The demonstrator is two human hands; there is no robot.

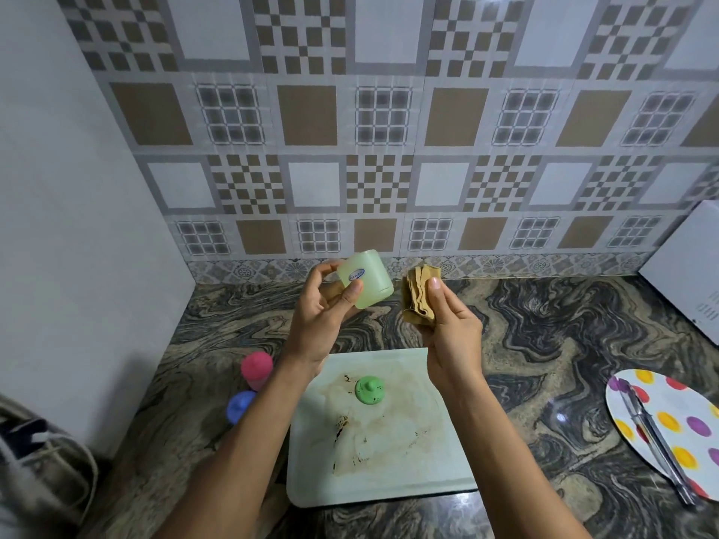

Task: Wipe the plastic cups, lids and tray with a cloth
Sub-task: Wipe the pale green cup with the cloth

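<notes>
My left hand (321, 309) holds a pale green plastic cup (369, 277) tilted on its side, above the counter. Just to its right, my right hand (451, 328) grips a folded tan cloth (418, 295), a small gap away from the cup. Below the hands lies a pale green tray (435, 476) with brown stains, and a green lid (369, 390) rests on it. Left of the tray stand a pink cup (256, 368) and a blue lid (240, 406), partly hidden by my left forearm.
The dark marbled counter (544, 344) meets a tiled wall behind. A polka-dot plate (677, 422) with metal tongs (657, 441) lies at the right. A white appliance (688, 266) stands far right, a grey bag (35, 461) at the lower left.
</notes>
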